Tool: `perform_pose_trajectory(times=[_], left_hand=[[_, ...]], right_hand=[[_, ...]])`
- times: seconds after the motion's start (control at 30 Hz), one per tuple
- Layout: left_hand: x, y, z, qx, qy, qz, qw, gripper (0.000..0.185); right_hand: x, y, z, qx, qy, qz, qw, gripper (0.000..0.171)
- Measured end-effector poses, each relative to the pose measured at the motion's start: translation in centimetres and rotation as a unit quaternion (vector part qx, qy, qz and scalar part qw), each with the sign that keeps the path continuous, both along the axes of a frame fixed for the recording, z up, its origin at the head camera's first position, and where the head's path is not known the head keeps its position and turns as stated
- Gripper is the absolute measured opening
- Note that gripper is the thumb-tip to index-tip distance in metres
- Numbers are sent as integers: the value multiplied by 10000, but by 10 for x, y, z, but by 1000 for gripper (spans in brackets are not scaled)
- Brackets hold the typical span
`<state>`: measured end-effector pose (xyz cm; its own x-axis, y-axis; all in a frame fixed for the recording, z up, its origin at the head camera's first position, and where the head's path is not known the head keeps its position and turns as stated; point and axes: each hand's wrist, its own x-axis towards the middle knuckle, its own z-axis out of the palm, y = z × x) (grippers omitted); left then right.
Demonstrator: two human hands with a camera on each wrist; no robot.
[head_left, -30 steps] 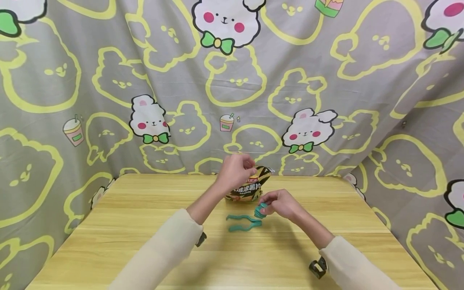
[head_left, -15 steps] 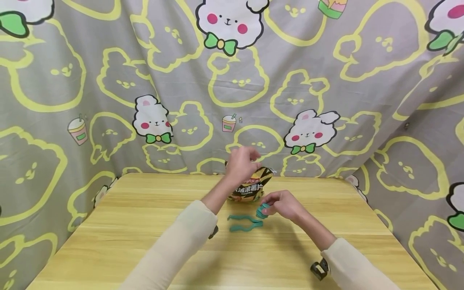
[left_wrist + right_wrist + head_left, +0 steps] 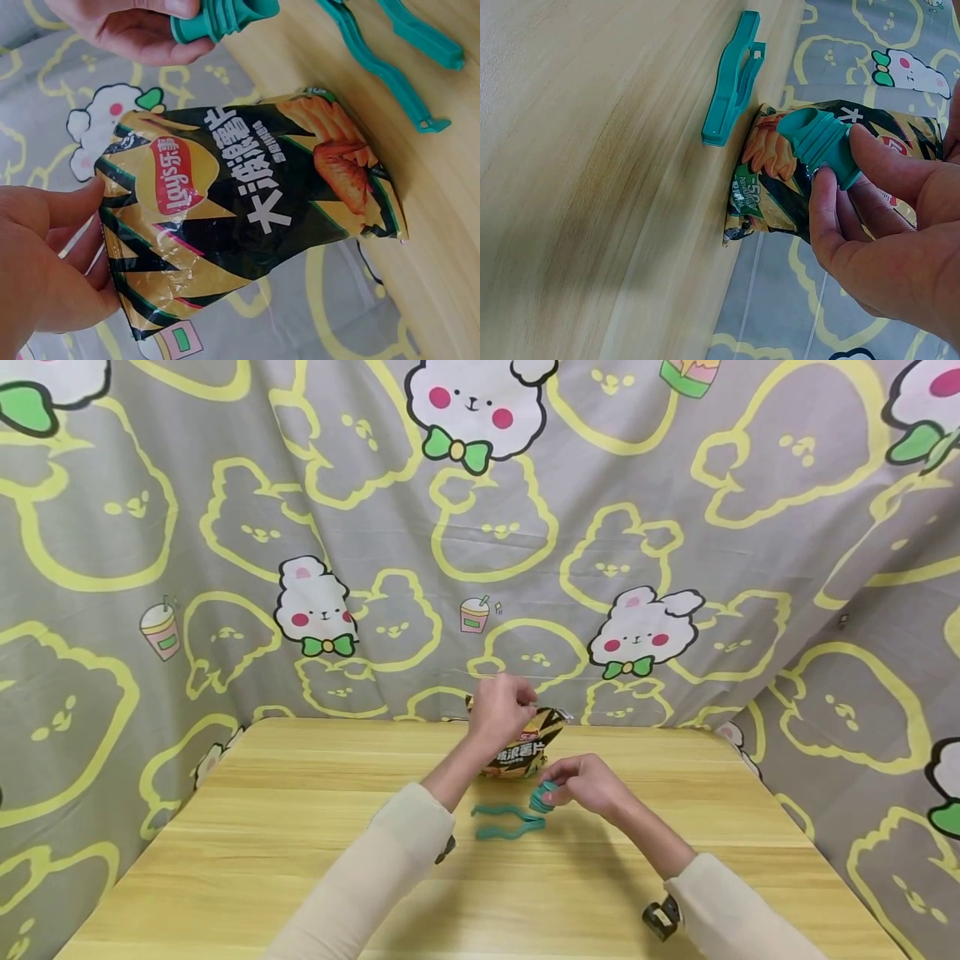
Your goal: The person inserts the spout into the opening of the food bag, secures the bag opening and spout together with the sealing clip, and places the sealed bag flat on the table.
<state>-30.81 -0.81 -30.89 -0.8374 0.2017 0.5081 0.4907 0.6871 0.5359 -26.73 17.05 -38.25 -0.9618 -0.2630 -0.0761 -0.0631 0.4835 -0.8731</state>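
Note:
A black-and-gold bag of potato chips [image 3: 247, 202] stands upright near the table's back edge. At its top edge is my left hand [image 3: 52, 255], thumb on the near side and fingers reaching behind, pinching the edge. In the head view that hand [image 3: 501, 710] partly covers the bag [image 3: 525, 753]. My right hand [image 3: 900, 210] pinches a teal spout with a ridged, threaded neck [image 3: 821, 142] between thumb and fingers, in front of the bag. On the table nearby lies a teal bag clip [image 3: 510, 823], its two arms spread toward the left.
The wooden table [image 3: 262, 843] reaches to a grey patterned curtain [image 3: 375, 527] close behind the bag. More curtain hangs along both sides. A dark wrist mount [image 3: 660, 917] shows below the right sleeve.
My left hand first moves right and up over the bag, then lowers to its top edge. The right hand keeps the spout in about the same place; the clip stays put.

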Motion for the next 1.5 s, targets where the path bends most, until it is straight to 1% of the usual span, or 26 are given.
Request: perform_pose_trajectory(times=[0.2,0.3,0.4,0.7,0.87,1.0,1.27,1.5], left_hand=[[-2,-1,-2,-150,201,-60,9997,10],[-2,-2,-2,-229,245,-102,9994,12],[-2,-2,-1,-256,188,-118,9994,12],[-5,-6,-1,-345,57,-100,9993,7],[-5,-7,-1,-363,67,-128,9992,6],[-5,-7,-1,-332,25,-155,9993,6],[-6,-9,-3,-313,84,-192,9993,7],[-5,-9,-3,-301,72,-232,9993,6]], right_hand=[[0,1,4,39,81,18,10000,20],[0,2,6,22,111,42,9999,22],[0,3,8,17,112,62,9999,24],[-1,3,14,128,124,-23,9998,18],[-3,5,19,156,144,-42,9998,18],[-6,9,27,246,225,-68,9994,19],[-14,18,53,277,431,-142,9986,26],[-24,26,74,515,681,-307,9959,26]])
